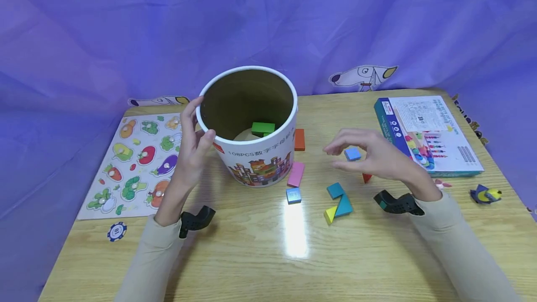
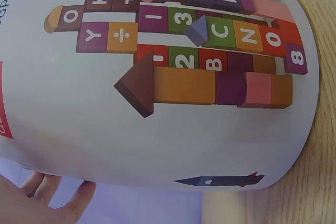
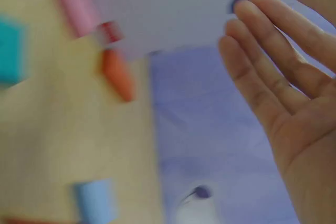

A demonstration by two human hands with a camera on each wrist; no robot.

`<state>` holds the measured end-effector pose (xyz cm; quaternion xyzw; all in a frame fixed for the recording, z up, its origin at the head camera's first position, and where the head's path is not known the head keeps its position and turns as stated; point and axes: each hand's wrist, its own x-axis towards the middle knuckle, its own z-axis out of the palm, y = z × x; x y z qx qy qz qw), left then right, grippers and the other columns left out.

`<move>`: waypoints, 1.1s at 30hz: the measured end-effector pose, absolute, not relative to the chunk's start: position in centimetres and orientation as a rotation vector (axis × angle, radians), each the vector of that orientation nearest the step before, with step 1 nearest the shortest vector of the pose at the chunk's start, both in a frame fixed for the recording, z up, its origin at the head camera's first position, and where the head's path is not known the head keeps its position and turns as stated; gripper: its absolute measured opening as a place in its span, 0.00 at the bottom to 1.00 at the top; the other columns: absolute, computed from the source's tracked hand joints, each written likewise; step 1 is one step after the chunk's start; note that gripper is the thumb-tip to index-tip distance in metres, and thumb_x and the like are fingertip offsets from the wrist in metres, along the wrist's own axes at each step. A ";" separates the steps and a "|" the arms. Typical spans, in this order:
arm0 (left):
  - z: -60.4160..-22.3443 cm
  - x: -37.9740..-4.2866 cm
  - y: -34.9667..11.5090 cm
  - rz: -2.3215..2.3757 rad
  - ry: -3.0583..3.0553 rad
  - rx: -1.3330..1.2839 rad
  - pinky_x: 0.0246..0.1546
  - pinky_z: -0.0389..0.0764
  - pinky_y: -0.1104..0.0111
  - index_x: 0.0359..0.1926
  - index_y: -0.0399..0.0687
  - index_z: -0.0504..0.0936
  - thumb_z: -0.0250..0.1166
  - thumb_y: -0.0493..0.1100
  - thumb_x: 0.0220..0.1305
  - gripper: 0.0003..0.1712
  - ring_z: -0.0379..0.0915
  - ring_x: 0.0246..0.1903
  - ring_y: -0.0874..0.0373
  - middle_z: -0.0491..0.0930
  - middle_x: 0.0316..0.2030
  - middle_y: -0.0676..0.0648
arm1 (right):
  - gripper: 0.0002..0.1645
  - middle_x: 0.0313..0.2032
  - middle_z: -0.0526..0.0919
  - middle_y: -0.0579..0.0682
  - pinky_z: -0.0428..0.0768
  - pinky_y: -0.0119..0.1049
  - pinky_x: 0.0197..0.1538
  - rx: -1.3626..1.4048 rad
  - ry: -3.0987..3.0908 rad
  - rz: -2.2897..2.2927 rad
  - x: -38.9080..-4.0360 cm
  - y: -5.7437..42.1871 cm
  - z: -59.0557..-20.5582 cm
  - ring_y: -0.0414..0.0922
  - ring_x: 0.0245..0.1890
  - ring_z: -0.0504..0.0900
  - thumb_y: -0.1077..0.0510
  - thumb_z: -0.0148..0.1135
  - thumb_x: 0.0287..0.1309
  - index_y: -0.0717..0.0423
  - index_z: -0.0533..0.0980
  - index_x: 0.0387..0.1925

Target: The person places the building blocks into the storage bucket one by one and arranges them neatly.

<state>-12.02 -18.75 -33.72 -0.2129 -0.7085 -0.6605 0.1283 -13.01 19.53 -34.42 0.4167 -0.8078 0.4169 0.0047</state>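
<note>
A white bucket [image 1: 262,164] printed with colourful blocks stands upright on the table, with green blocks [image 1: 263,128] inside. My left hand [image 1: 193,146] holds its left side near the rim, thumb toward the front; the left wrist view shows these fingers [image 2: 79,200] against the wall. To the bucket's right, my right hand [image 1: 367,153] hovers over the table with nothing in it, thumb and fingers apart. Around it in the head view are a blue block [image 1: 352,154], a partly hidden red block [image 1: 367,178], teal blocks [image 1: 344,206] and a yellow triangular block [image 1: 330,214].
Beside the bucket lie an orange-red block [image 1: 299,140], a pink block [image 1: 296,174] and another blue block [image 1: 293,195]. A vegetable puzzle board [image 1: 138,171] and a poker chip [image 1: 117,231] are left. At right sit a flat box [image 1: 432,134] and a small bird-like toy [image 1: 485,194].
</note>
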 end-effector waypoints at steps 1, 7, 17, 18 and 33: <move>-33.7 -12.0 -18.8 -1.918 -2.061 -0.622 0.48 0.82 0.69 0.74 0.58 0.50 0.56 0.50 0.64 0.40 0.68 0.56 0.34 0.53 0.71 0.40 | 0.21 0.41 0.84 0.37 0.79 0.27 0.45 1.316 -2.560 1.290 -12.7 19.9 -35.2 0.36 0.41 0.81 0.64 0.72 0.50 0.43 0.82 0.46; -33.6 -12.0 -18.6 -1.915 -2.065 -0.625 0.47 0.83 0.69 0.73 0.58 0.51 0.56 0.50 0.64 0.39 0.69 0.55 0.33 0.54 0.71 0.41 | 0.17 0.41 0.85 0.45 0.81 0.33 0.42 1.355 -2.720 1.430 -10.6 21.9 -39.4 0.40 0.39 0.82 0.58 0.72 0.52 0.48 0.82 0.45; -33.5 -11.9 -18.6 -1.912 -2.070 -0.613 0.48 0.82 0.70 0.74 0.58 0.50 0.55 0.46 0.64 0.39 0.62 0.59 0.26 0.54 0.71 0.42 | 0.23 0.48 0.82 0.41 0.72 0.26 0.58 1.328 -2.843 1.510 -8.4 22.9 -41.6 0.37 0.50 0.77 0.51 0.74 0.49 0.45 0.81 0.49; -33.5 -12.0 -18.6 -1.911 -2.067 -0.614 0.48 0.82 0.70 0.74 0.57 0.50 0.55 0.46 0.64 0.39 0.61 0.59 0.26 0.53 0.72 0.42 | 0.23 0.48 0.82 0.41 0.72 0.25 0.58 1.329 -2.853 1.503 -8.4 22.9 -41.6 0.37 0.50 0.77 0.52 0.75 0.48 0.44 0.81 0.49; -33.6 -12.0 -18.6 -1.888 -2.062 -0.621 0.49 0.81 0.70 0.73 0.57 0.52 0.55 0.46 0.62 0.39 0.58 0.63 0.31 0.54 0.71 0.43 | 0.19 0.44 0.81 0.36 0.74 0.26 0.54 1.337 -2.857 1.349 -8.1 23.0 -41.8 0.34 0.46 0.76 0.51 0.75 0.47 0.38 0.82 0.44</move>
